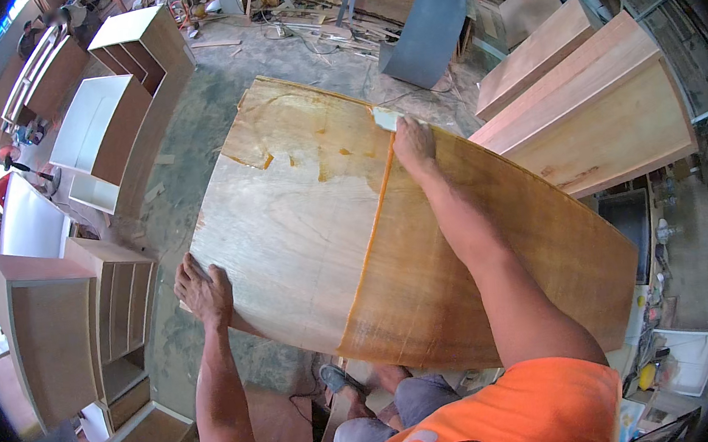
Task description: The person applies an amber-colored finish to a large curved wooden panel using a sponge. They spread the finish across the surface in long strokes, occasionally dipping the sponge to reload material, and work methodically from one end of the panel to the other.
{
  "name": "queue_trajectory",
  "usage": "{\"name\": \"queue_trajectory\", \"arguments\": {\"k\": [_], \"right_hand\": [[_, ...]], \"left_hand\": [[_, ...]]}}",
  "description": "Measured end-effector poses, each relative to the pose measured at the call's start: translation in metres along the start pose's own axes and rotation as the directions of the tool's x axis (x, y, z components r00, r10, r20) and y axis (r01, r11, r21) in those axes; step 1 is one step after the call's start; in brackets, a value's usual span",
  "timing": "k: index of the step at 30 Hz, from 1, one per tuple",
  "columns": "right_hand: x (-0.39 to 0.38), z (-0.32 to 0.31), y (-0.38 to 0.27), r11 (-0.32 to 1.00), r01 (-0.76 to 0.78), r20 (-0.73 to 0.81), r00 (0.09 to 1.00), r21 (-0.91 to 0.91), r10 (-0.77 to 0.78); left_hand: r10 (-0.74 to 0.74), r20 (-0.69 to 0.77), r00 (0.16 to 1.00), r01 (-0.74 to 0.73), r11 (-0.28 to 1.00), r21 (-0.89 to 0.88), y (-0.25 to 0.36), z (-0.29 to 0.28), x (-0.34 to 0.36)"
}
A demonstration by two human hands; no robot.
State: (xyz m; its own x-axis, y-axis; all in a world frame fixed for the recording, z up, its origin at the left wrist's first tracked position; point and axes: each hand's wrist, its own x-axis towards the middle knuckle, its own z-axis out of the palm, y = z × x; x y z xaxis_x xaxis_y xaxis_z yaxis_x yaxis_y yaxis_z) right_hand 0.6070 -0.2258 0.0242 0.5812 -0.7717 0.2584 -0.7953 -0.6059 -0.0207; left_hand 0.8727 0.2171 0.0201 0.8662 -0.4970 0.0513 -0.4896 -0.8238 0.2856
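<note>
A wide plywood board [278, 228] fills the middle, pale on its left part and coated amber-brown on its right, with uneven amber patches on the upper left and an orange line between the parts. My left hand [206, 291] grips the board's left edge. My right hand [413, 144] is closed on a white flat spreader [384, 119] on the board near its far edge, at the top of the orange line.
Unfinished cabinets [122, 294] stand along the left. Long wooden boxes [582, 114] lie at the right, and a grey curved sheet [425, 31] leans near scrap wood behind. A white tray [684, 355] sits at the lower right.
</note>
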Motion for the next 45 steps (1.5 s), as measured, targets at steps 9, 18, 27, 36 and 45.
{"name": "queue_trajectory", "arguments": {"k": [9, 18, 27, 36, 45], "right_hand": [[-0.002, -0.014, 0.021, 0.999, -0.037, 0.077, 0.996, 0.011, 0.036], [-0.076, -0.059, -0.053, 0.994, -0.111, 0.419, 0.903, 0.006, 0.098], [-0.311, -0.119, -0.180, 0.977, 0.078, 0.543, 0.821, 0.196, -0.174], [-0.348, -0.166, -0.234, 0.769, -0.337, 0.775, 0.554, 0.543, -0.304], [-0.119, -0.033, -0.236, 0.978, 0.105, 0.200, 0.970, 0.178, -0.140]], "left_hand": [[0.014, 0.023, 1.000, -0.015, 0.999, 0.031, -0.008, 0.005, -0.005], [0.047, -0.026, 0.999, -0.047, 0.999, -0.026, -0.013, 0.008, -0.002], [0.028, -0.006, 1.000, -0.028, 0.999, -0.035, -0.025, 0.013, -0.002], [0.020, 0.014, 1.000, -0.019, 0.998, -0.060, -0.029, 0.005, -0.007], [0.059, -0.020, 0.998, -0.059, 0.998, -0.002, -0.007, 0.014, 0.001]]}}
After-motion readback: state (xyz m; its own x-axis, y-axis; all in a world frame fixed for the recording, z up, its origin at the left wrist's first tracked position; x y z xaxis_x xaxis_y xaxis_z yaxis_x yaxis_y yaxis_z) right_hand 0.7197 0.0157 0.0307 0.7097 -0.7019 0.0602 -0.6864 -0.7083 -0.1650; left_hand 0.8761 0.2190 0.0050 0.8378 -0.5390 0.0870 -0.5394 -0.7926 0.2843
